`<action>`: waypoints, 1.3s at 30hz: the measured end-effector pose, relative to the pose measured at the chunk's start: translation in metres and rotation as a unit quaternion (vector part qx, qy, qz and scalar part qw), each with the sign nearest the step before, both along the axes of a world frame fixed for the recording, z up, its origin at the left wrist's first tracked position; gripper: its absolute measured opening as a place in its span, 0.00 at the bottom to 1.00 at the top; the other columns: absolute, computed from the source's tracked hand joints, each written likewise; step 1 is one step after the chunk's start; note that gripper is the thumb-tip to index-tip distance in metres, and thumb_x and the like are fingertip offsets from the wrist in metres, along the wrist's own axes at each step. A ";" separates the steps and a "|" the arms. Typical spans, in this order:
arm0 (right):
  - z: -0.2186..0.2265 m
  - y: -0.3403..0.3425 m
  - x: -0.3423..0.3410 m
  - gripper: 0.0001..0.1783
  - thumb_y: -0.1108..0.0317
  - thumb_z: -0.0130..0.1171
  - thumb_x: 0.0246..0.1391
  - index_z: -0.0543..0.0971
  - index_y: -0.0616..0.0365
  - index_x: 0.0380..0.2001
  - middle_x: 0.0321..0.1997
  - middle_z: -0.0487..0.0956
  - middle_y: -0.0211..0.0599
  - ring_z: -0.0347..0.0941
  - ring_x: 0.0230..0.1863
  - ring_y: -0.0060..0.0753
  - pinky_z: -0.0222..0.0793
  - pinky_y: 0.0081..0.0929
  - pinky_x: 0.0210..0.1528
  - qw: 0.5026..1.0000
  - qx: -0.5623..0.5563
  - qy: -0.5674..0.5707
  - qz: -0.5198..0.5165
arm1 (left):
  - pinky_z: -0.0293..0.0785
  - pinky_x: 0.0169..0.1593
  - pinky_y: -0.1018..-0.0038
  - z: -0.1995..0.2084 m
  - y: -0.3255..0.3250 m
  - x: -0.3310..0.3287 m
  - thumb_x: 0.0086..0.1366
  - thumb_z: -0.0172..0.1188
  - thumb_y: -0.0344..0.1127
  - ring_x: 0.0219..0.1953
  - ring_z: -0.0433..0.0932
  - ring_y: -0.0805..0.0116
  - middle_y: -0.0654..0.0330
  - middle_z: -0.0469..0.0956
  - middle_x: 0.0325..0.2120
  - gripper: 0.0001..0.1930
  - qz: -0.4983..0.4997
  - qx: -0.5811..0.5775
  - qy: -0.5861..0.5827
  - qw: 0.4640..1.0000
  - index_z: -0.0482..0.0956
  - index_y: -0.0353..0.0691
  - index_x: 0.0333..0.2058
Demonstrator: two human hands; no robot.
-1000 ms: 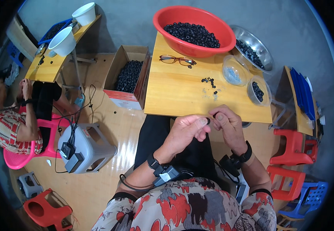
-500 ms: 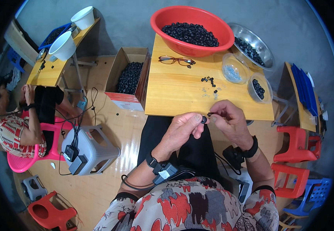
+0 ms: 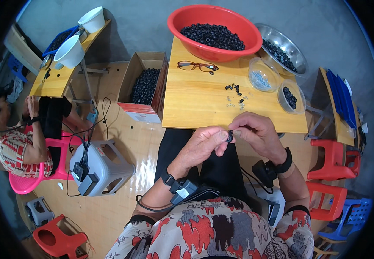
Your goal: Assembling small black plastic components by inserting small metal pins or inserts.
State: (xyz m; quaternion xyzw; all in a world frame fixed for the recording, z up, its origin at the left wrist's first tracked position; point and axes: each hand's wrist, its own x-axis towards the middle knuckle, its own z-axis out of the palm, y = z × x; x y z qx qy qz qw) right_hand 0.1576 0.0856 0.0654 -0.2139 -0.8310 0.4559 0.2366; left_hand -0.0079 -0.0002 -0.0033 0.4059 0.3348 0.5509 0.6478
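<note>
My left hand [image 3: 206, 142] pinches a small round black plastic part [image 3: 229, 137] between thumb and fingers, above my lap at the table's near edge. The fingertips of my right hand [image 3: 256, 131] are closed against the top of that part, on a small black piece that they mostly hide. On the wooden table [image 3: 195, 99] in front lie several small black pieces [image 3: 237, 89] and tiny pale metal bits [image 3: 230, 105]. Farther back, a red basin [image 3: 215, 54] holds a heap of round black parts [image 3: 212, 35].
A steel bowl [image 3: 297, 47] and two clear tubs [image 3: 262, 64] stand at the back right; glasses [image 3: 197, 66] lie at the left. A cardboard box [image 3: 126, 103] of black parts stands beside the table. Another person [image 3: 21, 146] sits far left, near a grey stool [image 3: 100, 164].
My right hand has moved slightly left, bringing its small black piece against the round part. The round part has turned in my left fingers.
</note>
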 end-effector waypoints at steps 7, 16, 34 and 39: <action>-0.002 -0.005 -0.003 0.06 0.78 0.53 0.53 0.76 0.66 0.35 0.32 0.76 0.35 0.72 0.31 0.21 0.68 0.18 0.35 0.996 -0.088 0.030 -0.006 | 0.64 0.26 0.84 -0.003 0.000 0.000 0.67 0.49 0.44 0.19 0.69 0.79 0.66 0.72 0.18 0.17 0.009 -0.020 0.006 1.000 0.77 0.33 0.35; -0.008 -0.003 -0.005 0.06 0.78 0.54 0.51 0.76 0.65 0.33 0.29 0.76 0.34 0.72 0.30 0.21 0.67 0.18 0.33 0.998 -0.058 0.018 -0.019 | 0.65 0.26 0.86 -0.010 0.002 0.000 0.65 0.52 0.44 0.19 0.69 0.80 0.67 0.73 0.18 0.17 0.018 -0.031 -0.032 0.999 0.78 0.34 0.34; -0.017 -0.006 -0.012 0.06 0.79 0.56 0.49 0.78 0.62 0.32 0.30 0.76 0.35 0.72 0.32 0.25 0.67 0.19 0.35 0.996 -0.009 0.049 -0.076 | 0.77 0.30 0.80 -0.012 0.003 -0.004 0.60 0.57 0.28 0.25 0.77 0.74 0.57 0.78 0.28 0.10 0.049 -0.090 -0.132 0.986 0.76 0.33 0.41; -0.019 -0.007 -0.013 0.06 0.80 0.56 0.48 0.77 0.63 0.31 0.30 0.76 0.35 0.72 0.33 0.27 0.67 0.20 0.36 0.994 0.011 0.070 -0.079 | 0.77 0.31 0.82 -0.010 0.003 -0.006 0.60 0.58 0.29 0.25 0.77 0.77 0.60 0.79 0.28 0.12 0.039 -0.077 -0.126 0.988 0.76 0.32 0.43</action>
